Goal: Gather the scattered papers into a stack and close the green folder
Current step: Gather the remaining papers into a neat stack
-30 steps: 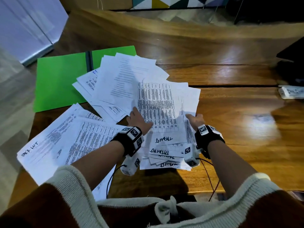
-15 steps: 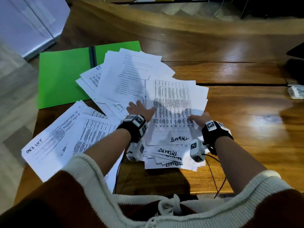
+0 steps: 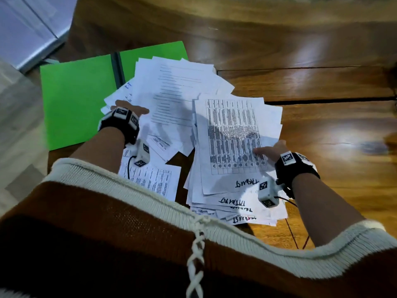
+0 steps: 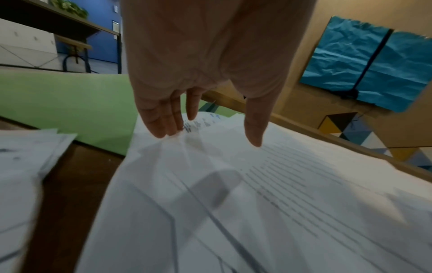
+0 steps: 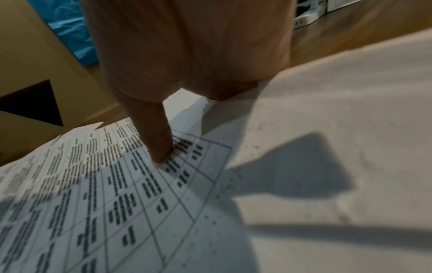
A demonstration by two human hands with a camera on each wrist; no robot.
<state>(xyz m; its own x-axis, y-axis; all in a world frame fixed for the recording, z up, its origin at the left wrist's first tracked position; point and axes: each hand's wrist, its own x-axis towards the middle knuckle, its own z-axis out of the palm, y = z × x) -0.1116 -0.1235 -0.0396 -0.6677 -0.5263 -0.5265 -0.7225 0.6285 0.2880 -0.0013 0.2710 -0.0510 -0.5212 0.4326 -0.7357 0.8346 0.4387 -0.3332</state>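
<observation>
The fingers [image 4: 161, 120] of the left hand [image 3: 131, 110] hang straight, tips touching the spread papers [image 3: 178, 93] that overlap the open green folder [image 3: 75, 100]. The right hand [image 3: 271, 150] grasps the edge of a loose stack [image 3: 234, 134] on the table [image 3: 322, 61], thumb on top.

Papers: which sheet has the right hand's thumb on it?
The gridded table sheet topping the right-hand pile; the right hand pinches its edge. The left hand reaches a plain-lined text sheet instead.
</observation>
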